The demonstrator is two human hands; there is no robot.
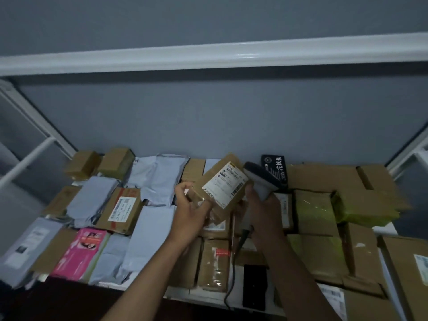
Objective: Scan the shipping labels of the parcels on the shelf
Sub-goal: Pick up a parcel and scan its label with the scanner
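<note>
parcel held up beside the scanner

the small brown parcel point(217, 188) is lifted above the other boxes on the shelf point(208, 295), tilted, its white shipping label point(225, 185) facing up. the left hand point(190, 212) grips its lower left corner. the right hand point(261, 212) is wrapped around the grey scanner point(260, 178), whose head sits just beside the label.

A white metal-framed shelf point(209, 57) carries brown cardboard boxes point(318, 212), grey plastic mailer bags point(159, 179) and a pink printed packet point(80, 252).
</note>
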